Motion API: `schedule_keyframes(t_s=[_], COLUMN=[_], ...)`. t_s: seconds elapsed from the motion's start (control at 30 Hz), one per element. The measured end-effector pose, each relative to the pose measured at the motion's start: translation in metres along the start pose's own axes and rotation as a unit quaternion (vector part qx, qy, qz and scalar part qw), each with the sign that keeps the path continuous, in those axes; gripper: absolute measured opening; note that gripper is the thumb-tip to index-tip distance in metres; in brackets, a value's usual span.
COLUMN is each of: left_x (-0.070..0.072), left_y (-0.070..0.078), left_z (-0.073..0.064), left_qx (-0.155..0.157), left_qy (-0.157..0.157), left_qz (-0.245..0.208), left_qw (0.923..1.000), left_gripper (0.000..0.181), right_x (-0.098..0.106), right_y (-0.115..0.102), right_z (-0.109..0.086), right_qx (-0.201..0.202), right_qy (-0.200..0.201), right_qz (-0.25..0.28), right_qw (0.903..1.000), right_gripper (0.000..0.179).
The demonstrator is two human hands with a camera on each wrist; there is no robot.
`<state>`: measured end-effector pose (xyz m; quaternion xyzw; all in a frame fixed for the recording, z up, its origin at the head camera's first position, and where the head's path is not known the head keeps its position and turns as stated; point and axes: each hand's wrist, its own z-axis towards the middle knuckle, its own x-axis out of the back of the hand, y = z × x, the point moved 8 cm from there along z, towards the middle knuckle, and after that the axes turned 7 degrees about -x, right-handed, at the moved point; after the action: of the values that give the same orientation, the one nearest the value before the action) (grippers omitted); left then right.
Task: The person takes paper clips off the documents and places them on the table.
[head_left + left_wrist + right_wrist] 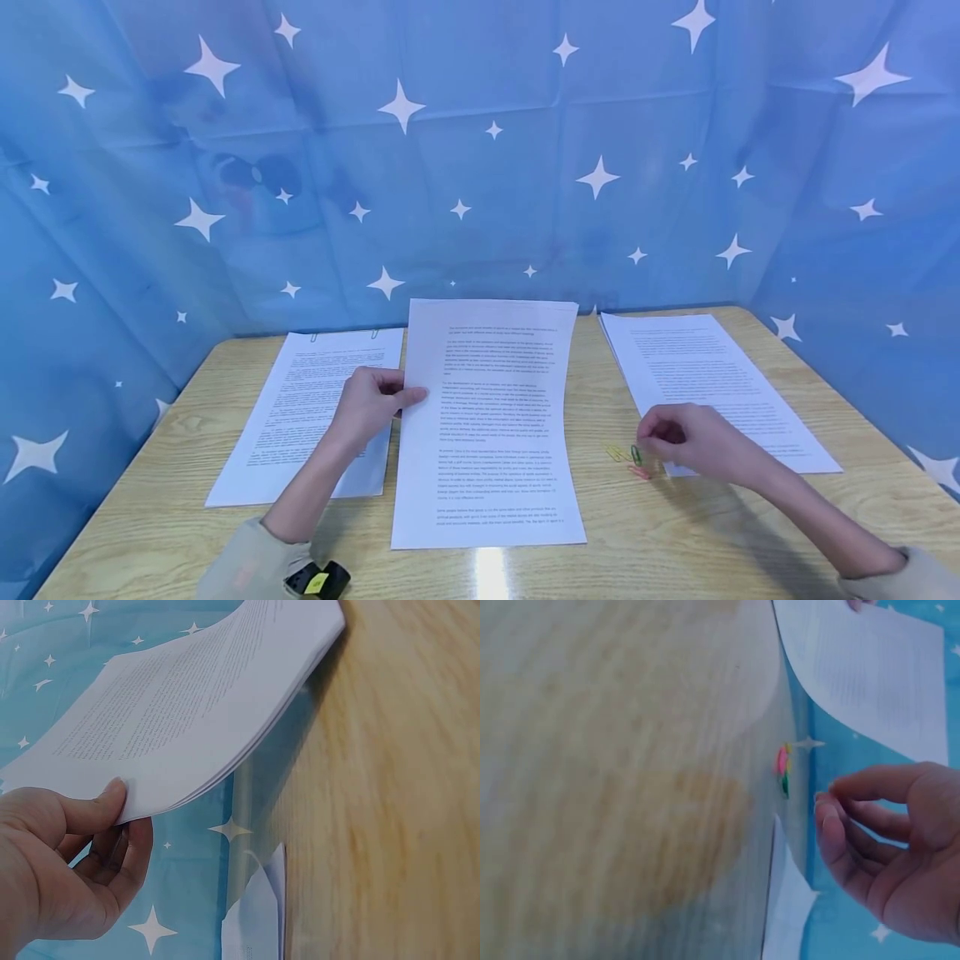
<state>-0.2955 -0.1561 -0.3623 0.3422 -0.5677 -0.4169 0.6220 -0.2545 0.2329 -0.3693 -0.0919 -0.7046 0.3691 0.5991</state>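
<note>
My left hand [378,404] pinches a stack of printed sheets [487,425] by its left edge, thumb on the front. In the left wrist view the stack [172,712] stands tilted up off the table and bends slightly. My right hand [690,442] hovers at the right, fingers loosely bent and thumb near the fingertips. No object shows between them in the right wrist view. Close by its fingertips are several small paper clips: a green paper clip [636,455], yellow paper clips [617,452] and a pink paper clip [639,472].
On the left lies another printed stack [300,442] with green paper clips [375,335] on its top edge. A further stack of printed sheets [720,375] lies at the right, partly under my right hand. The wooden table [135,508] ends at a blue star-patterned curtain [480,167].
</note>
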Motion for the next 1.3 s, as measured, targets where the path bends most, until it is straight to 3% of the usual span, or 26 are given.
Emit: schedule_keyframes(t_s=[0.6,1.07,1.3], left_x=[0.001,0.001,0.001], left_y=[-0.002,0.000,0.002], left_z=[0.000,-0.001,0.000], left_qx=[0.002,-0.001,-0.005], left_qy=[0.002,0.004,0.001], left_qz=[-0.011,-0.034,-0.051], left_qw=[0.9999,0.9994,0.9987], left_gripper=[0.019,0.019,0.019], right_x=[0.008,0.000,-0.004], right_y=[-0.013,-0.038,-0.048], right_z=[0.032,0.052,0.058], right_qx=[0.005,0.018,0.018], right_qy=[0.048,0.043,0.041], right_qz=[0.046,0.127,0.142], right_qw=[0.9978,0.9908,0.9889], right_gripper=[0.017,0.028,0.032])
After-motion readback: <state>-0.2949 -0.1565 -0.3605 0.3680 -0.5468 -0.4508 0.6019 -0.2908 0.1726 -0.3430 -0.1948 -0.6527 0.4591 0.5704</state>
